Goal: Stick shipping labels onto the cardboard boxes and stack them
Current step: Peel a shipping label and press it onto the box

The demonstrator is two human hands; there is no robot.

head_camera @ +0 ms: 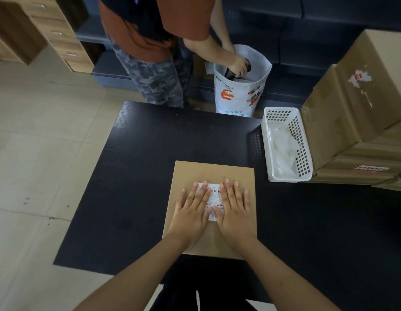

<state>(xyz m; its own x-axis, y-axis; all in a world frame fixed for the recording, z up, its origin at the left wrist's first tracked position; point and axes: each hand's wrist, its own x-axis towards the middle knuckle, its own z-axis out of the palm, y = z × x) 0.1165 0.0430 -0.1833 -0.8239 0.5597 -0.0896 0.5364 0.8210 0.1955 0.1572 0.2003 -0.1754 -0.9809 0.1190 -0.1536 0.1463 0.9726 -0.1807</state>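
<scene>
Both hands, left hand (191,209) and right hand (234,209), lie flat with the grip spread wide, holding nothing, on the label (214,197) atop the box (214,173) mid-tabletop (138,176). Smooth outward from the centre, pressing edges firmly.

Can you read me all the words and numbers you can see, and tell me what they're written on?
None can be quoted.
Shipping label on the cardboard box, under the left hand and right hand: barcode and print, too small.
White bag: green writing, upside down and blurred.
Big carton: torn red sticker, unreadable.
Lower carton's strip label: too blurred.
</scene>
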